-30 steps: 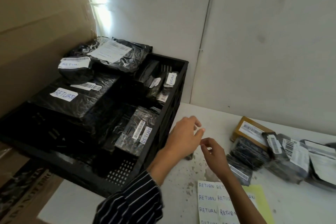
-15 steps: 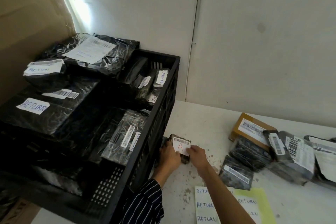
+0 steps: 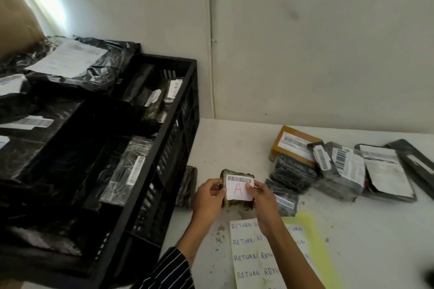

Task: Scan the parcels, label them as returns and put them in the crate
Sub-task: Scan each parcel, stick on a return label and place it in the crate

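Observation:
A small dark wrapped parcel (image 3: 236, 173) with a white barcode label marked with a red "A" is held just above the white table (image 3: 234, 143). My left hand (image 3: 207, 197) grips its left edge and my right hand (image 3: 263, 197) pinches its right edge over the label. A sheet of handwritten RETURN stickers (image 3: 244, 256) lies under my wrists on a yellow backing. The black plastic crate (image 3: 173, 124) at the left holds several black parcels with RETURN labels.
Several unlabelled parcels (image 3: 340, 166) and a brown cardboard box (image 3: 293, 143) lie in a row at the table's right. Another dark parcel (image 3: 186, 185) leans against the crate's side. A large cardboard panel (image 3: 14, 16) stands at far left. Walls close the back.
Both hands went from touching fingertips above the table to picking up the small "A" parcel, and now hold it a little higher and further right. The camera has swung right.

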Available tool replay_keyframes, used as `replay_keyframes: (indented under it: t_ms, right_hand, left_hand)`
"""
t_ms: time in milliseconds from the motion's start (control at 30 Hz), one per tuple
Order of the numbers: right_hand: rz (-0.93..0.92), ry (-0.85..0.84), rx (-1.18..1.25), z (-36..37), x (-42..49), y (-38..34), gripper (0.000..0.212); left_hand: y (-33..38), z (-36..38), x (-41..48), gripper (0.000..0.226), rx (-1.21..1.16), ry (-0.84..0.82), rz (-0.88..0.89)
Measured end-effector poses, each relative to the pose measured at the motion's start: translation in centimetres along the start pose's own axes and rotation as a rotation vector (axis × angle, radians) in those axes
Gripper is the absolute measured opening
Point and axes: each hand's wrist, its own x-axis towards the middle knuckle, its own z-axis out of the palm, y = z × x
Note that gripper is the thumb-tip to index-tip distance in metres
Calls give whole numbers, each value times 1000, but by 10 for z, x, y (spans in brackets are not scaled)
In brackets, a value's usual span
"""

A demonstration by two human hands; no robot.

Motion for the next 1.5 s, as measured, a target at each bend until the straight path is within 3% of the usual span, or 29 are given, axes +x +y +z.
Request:
replay_keyframes:
  t_ms: [200, 467, 533, 633, 700, 767, 900, 1033, 1100, 1267, 1500]
  right_hand:
    - [-67, 73, 8, -67, -39, -10, 27]
    - [-195, 206, -125, -171, -84, -11, 16]
    - [-294, 335, -319, -204, -92, -2, 14]
    - [-458, 735, -867, -260, -91, 14, 25]
    - [-387, 944, -1083, -294, -87, 19, 44]
    - [-308, 1004, -1156, -323, -83, 21, 62]
    - [-112, 927, -1272, -358, -70, 22, 78]
    - [139, 886, -1271, -367, -71, 16, 50]
    - [95, 816, -1211, -372, -71, 21, 39]
    - [-138, 524, -634, -355, -102, 4, 11]
    - [-132, 318, -285, -300, -152, -18, 26]
  left_hand:
    - [12, 43, -42, 33, -163, -267, -85]
    - [10, 120, -82, 37, -145, -472, -115]
    - [9, 137, -89, 37, -134, -496, -123]
    - [10, 161, -97, 34, -151, -517, -154]
    - [10, 174, -101, 34, -161, -526, -173]
    - [9, 186, -104, 35, -170, -533, -187]
    - [10, 204, -108, 34, -163, -530, -201]
    - [10, 214, -108, 33, -171, -509, -220]
    - [9, 218, -107, 34, -156, -496, -223]
    - [9, 226, -102, 35, -141, -465, -235]
    - [6, 238, -101, 34, -164, -432, -264]
